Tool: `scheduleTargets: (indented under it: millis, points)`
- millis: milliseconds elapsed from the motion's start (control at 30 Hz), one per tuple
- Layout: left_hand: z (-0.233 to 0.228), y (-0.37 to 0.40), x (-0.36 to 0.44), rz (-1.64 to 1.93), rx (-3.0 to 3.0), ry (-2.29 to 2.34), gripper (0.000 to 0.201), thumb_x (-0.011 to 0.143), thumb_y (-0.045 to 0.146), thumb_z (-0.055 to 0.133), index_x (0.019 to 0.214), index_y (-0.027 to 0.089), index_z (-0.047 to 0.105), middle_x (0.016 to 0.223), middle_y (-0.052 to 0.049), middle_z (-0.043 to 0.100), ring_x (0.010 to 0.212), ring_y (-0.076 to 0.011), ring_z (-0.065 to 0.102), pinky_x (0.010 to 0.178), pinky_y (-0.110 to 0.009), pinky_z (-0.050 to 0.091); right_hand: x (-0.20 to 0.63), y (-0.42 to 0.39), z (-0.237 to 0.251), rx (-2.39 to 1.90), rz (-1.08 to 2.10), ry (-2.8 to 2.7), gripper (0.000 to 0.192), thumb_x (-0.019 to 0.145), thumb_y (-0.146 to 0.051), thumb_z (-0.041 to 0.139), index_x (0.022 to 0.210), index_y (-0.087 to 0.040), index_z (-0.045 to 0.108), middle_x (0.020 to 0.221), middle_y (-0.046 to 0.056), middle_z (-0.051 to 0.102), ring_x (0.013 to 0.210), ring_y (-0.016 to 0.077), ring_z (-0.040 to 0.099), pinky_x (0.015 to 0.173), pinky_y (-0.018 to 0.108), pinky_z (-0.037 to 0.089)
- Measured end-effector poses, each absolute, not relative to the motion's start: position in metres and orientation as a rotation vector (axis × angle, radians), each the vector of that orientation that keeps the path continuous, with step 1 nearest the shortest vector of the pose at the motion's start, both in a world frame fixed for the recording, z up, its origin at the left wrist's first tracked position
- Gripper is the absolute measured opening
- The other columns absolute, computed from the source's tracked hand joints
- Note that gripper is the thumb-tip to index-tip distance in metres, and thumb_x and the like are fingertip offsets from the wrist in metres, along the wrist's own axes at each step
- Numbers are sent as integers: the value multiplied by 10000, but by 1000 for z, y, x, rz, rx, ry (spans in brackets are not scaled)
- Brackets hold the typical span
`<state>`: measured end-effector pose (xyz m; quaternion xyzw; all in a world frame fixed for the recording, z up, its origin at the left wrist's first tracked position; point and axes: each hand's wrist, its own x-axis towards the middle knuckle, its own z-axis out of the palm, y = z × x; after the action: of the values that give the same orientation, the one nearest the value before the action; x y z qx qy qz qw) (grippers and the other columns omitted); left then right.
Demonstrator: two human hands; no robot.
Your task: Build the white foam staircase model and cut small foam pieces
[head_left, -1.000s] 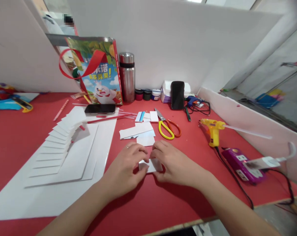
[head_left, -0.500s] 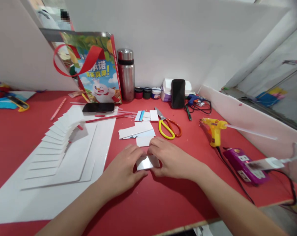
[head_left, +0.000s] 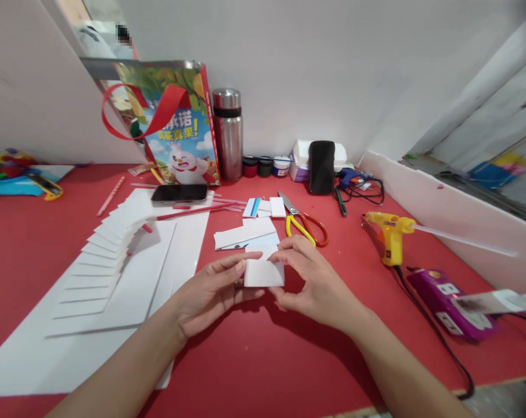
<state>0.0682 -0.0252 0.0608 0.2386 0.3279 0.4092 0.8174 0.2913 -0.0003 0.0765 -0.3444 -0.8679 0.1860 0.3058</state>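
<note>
Head view: both hands hold one small white card point(head_left: 263, 271) just above the red table point(head_left: 289, 360), near its middle and in front of the loose white scraps point(head_left: 245, 235). The left hand point(head_left: 211, 290) pinches the card's left edge, thumb in front and fingers behind; the right hand point(head_left: 315, 278) closes on its right edge, fingertips at the top corner and thumb low. Both grips are narrow pinches with nothing else in them.

The card stands nearly upright with its face turned toward the camera. Its long axis runs left to right, roughly level, top edge tipped slightly away.

Risks, as I judge them: the piece is thin and held only by its edges, so squeezing the hands together could bow or crease it. A slip at either pinch would drop it among the scraps, where it would be hard to tell apart. The glue gun point(head_left: 391, 232) rests to the right with its cord trailing toward the power strip point(head_left: 450, 296); a wide sweep of the right arm could snag that cord. The scissors point(head_left: 306, 223) lie just behind the right hand, blades pointing away
</note>
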Motion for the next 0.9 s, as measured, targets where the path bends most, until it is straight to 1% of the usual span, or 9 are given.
scheduleTargets:
  millis: [67,133,300,500,667,900]
  points:
    - [58,-25,68,874,472,683,299,880,230,758,1169,159,746,1105,-95,760,913,-170,730,911,-295,587,292,-1,74,-906,494,-2296,315,807,-145,670,1110,-191,597,1104,99,549,1031,243,556,894,401,507]
    - [56,-24,68,874,458,679,283,879,213,757,1155,148,752,1084,-93,763,903,-167,732,903,-283,591,293,-1,73,-902,494,-2305,304,812,-144,665,1107,-189,603,1104,100,552,1038,244,559,899,400,506]
    - [54,-23,67,867,495,660,240,896,214,737,1125,144,755,1016,-81,759,898,-176,732,901,-298,596,294,-1,73,-897,476,-2338,298,821,-154,669,1111,-180,610,1131,107,563,1059,249,564,936,409,498]
    - [52,-23,67,862,513,644,210,915,206,711,1114,147,746,1043,-80,743,928,-174,717,932,-325,586,294,-1,71,-886,477,-2355,307,832,-160,666,1130,-181,592,1159,112,563,1069,249,556,940,419,498]
    - [52,-23,67,863,513,643,212,917,203,707,1117,142,741,1056,-89,737,947,-178,710,922,-318,585,294,-1,71,-884,483,-2355,298,832,-160,667,1121,-175,598,1153,110,556,1061,240,552,935,405,495]
    - [50,-22,66,863,533,636,195,901,213,727,1087,160,749,1005,-61,738,887,-161,714,899,-300,580,294,0,71,-873,492,-2358,301,825,-154,668,1118,-171,602,1133,112,558,1042,244,554,904,392,494]
